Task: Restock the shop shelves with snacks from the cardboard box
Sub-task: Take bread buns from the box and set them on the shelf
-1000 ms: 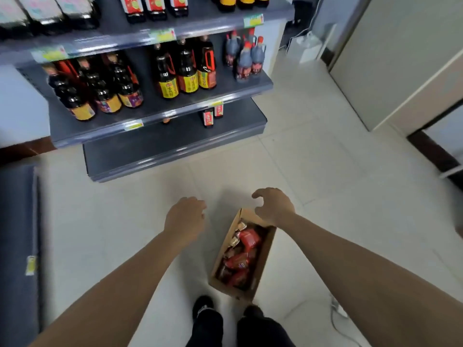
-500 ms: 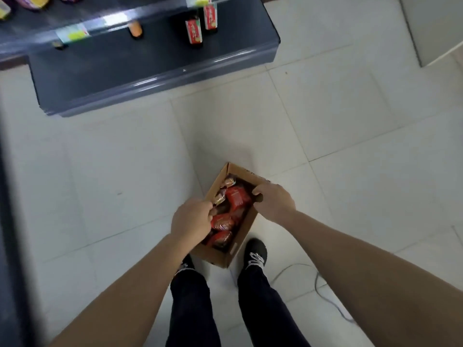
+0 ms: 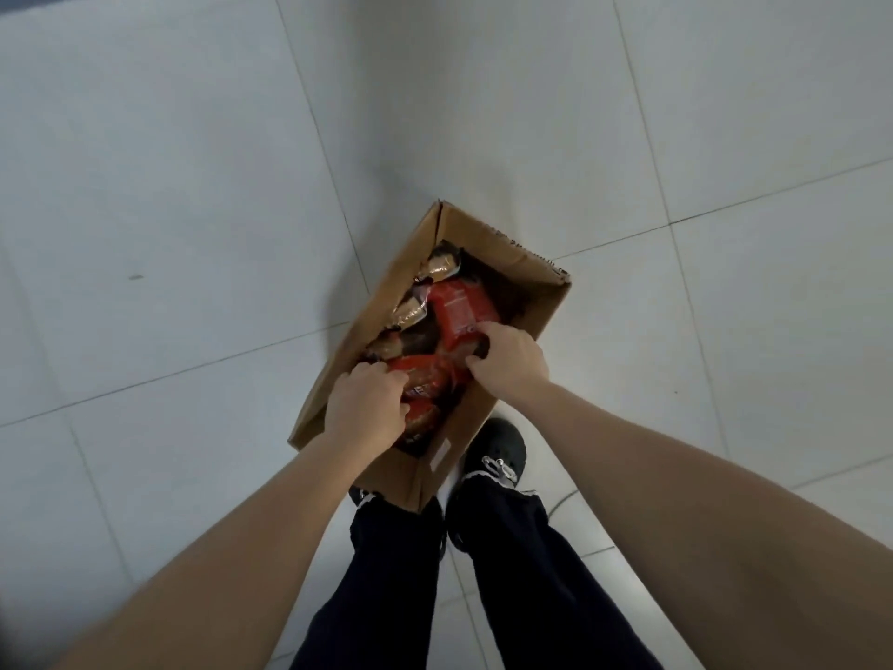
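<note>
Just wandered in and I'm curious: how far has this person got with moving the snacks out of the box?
Barely begun. Done: nothing visible; the cardboard box on the floor holds many packets. In hand: the left hand grips the lower red packet, the right hand the upper red packet, both inside the box. Left: lifting them out, shelving them, then the gold packets; no shelf is in view.

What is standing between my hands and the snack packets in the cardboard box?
Nothing visible. The cardboard box is open at the top and both hands are inside it. The left hand grips the nearer red packet, and the right hand curls its fingers round the edge of the farther red packet.
</note>
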Motion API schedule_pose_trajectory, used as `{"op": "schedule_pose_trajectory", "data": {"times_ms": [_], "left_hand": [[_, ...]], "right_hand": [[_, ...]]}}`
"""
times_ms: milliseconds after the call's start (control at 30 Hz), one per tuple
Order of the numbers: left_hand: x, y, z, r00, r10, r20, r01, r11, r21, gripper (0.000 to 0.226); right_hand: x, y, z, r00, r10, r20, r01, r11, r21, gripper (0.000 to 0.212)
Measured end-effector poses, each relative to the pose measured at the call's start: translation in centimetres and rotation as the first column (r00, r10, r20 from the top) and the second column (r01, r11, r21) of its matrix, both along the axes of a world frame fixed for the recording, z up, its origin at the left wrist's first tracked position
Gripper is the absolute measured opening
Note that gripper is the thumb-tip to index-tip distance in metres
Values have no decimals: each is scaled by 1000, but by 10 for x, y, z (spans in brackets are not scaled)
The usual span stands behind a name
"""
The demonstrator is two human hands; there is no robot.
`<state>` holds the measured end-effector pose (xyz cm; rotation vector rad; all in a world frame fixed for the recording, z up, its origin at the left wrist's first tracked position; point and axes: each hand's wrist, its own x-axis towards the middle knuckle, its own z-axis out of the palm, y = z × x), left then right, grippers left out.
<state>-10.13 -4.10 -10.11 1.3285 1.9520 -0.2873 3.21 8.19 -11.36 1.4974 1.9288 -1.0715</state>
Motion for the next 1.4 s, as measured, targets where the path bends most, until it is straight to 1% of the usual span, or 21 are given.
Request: {"op": "schedule_pose_trajectory", "data": {"times_ms": [100,200,267,333,400,467,500,533,600,633,700,800,867,933,1033,1133,1200,1267,1333,1400], "left_hand": [[0,-3,-55,1000,-23,13,23,999,-36,51],[1,-2,-100,997,-73,31,76,992,-102,75],[3,-1,-124,992,-114,51,119,985,-124,83],[6,-3,-141,988,-138,72,145,983,-111,86],[9,-5,-152,989,-121,87,129,987,-97,87],[10,-5,-159,993,-89,83,96,992,-84,80],[10,-4,-160,994,-85,67,89,993,-71,71],[8,-1,-160,995,-90,44,92,994,-55,60],[4,5,-158,995,-98,15,99,994,-39,44],[1,7,-157,996,-89,16,90,995,-38,41],[-3,10,-154,999,-38,33,39,998,-46,41],[-7,9,-143,985,146,87,-141,988,-70,50],[-9,6,-130,939,311,146,-299,949,-96,53],[-13,2,-113,877,433,209,-413,901,-136,50],[-18,-6,-86,821,513,251,-473,857,-203,48],[-25,-10,-56,778,539,324,-481,842,-246,54],[-30,-10,-35,757,523,393,-458,853,-252,64],[-34,-10,-14,739,506,444,-440,862,-251,85],[-41,-11,5,695,525,490,-457,850,-262,114],[-50,-14,22,659,543,521,-440,840,-318,128]], "right_hand": [[-6,-1,-59,1000,-4,15,4,1000,3,54],[-12,2,-107,999,28,31,-28,1000,1,75],[-16,4,-132,995,69,68,-69,998,-4,91],[-19,5,-151,981,130,145,-126,991,-37,107],[-20,6,-167,963,177,205,-166,984,-71,118],[-22,8,-178,958,175,225,-161,984,-81,125],[-23,10,-180,960,165,224,-155,986,-65,125],[-24,13,-181,962,161,219,-159,987,-24,122],[-22,18,-178,966,165,198,-189,976,108,106],[-21,21,-174,969,166,182,-196,968,159,98],[-17,26,-164,982,145,122,-168,965,201,89],[-15,25,-142,1000,-14,-7,15,990,137,84],[-16,25,-128,986,-157,-58,161,984,70,72],[-16,29,-113,941,-324,-93,327,945,18,63],[-13,34,-86,850,-516,-103,510,856,-80,56],[-14,37,-56,778,-620,-98,603,782,-158,43],[-18,38,-37,785,-614,-79,591,781,-201,33],[-25,38,-16,823,-563,-69,534,810,-242,29],[-33,39,6,883,-464,-74,427,857,-289,35],[-43,40,30,953,-293,-77,248,900,-359,49]]}}
